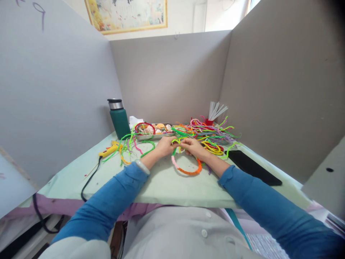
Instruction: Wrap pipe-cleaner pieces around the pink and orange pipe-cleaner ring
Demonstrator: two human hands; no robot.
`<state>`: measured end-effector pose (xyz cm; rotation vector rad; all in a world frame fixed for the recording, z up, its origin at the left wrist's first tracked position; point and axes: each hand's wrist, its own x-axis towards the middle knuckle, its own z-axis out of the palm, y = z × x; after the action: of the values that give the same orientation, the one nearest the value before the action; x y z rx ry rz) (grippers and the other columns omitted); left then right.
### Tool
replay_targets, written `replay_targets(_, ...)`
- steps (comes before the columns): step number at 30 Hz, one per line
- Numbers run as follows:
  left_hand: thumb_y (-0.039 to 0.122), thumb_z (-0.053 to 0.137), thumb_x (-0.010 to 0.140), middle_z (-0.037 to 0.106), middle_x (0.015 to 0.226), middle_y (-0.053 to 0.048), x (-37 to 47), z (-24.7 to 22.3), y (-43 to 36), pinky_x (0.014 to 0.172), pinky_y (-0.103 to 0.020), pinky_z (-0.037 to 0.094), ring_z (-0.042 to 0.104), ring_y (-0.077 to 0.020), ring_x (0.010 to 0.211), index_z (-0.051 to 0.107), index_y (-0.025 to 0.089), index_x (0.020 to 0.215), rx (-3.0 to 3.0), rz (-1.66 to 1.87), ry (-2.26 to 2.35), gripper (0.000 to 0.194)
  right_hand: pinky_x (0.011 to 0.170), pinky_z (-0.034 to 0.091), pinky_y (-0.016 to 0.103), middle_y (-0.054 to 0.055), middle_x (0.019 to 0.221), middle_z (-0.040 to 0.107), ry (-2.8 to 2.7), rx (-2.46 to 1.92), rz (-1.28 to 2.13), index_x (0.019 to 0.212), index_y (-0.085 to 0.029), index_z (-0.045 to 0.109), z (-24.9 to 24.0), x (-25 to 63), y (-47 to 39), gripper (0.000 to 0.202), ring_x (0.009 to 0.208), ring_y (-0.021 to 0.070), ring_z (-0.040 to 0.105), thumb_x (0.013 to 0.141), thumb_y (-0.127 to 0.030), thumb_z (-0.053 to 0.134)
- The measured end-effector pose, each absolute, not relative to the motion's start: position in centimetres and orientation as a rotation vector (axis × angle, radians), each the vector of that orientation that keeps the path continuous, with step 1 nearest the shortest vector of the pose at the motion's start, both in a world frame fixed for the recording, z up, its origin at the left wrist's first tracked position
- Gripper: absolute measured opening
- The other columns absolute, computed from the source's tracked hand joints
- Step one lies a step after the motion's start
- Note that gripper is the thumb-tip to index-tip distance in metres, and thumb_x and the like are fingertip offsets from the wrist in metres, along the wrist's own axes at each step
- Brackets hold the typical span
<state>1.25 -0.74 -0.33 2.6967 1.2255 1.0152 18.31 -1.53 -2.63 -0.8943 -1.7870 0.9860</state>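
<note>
A ring of wrapped pipe cleaners (188, 173), with orange, pink and green stretches, hangs or rests at the middle of the table, its top between my hands. At that top, a yellow-green pipe cleaner (175, 141) is pinched by my left hand (165, 146), fingers closed. Close beside it on the right, my right hand (193, 146) has thumb and finger pressed together on the same yellow-green pipe cleaner. The two hands' fingertips nearly meet. My fingers partly hide the ring's upper part, and I cannot tell how the strand joins it.
Behind my hands lie a heap of coloured pipe cleaners (199, 128) and a metal tray (151, 137) of shells. A green bottle (119, 122) and a yellow glue gun (109, 149) with a black cord stand left. White sticks (215, 111) and a black flat object (250, 167) are right. Grey panels (172, 79) enclose the table.
</note>
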Motion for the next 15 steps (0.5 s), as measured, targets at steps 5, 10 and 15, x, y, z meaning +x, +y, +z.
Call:
replay_targets(5,0.029,0.051,0.071,0.06,0.063,-0.001,1.4,-0.3,-0.6,0.052,-0.019,0.032,0.046,-0.0082,0.053,0.062,0.013,0.076,2.573,0.995,1.238,0.019,0.037,0.029,0.016,0.0,0.063,0.057,-1.81,-0.926,0.991,0.074,-0.014,0.054,-2.4,18.2,-2.0,0.024,0.04,0.0035,0.039,0.07,-0.037,0.054)
replay_targets(10,0.029,0.051,0.07,0.055,0.052,0.001,1.3,-0.3,-0.3,0.049,-0.018,0.034,0.048,-0.0078,0.048,0.061,0.013,0.074,2.418,0.882,1.243,0.019,0.037,0.028,0.016,-0.001,0.058,0.055,-1.843,-0.961,0.998,0.073,-0.013,0.054,-2.0,18.0,-2.5,0.026,0.04,0.0035,0.039,0.071,-0.039,0.053)
replay_targets(15,0.031,0.052,0.07,0.054,0.051,0.002,1.2,-0.7,0.2,0.046,-0.017,0.036,0.05,-0.0073,0.045,0.057,0.013,0.071,2.253,0.868,1.201,0.019,0.038,0.029,0.016,0.0,0.063,0.057,-1.861,-0.964,1.01,0.074,-0.013,0.053,-1.9,18.1,-2.6,0.029,0.041,0.0035,0.04,0.072,-0.042,0.052)
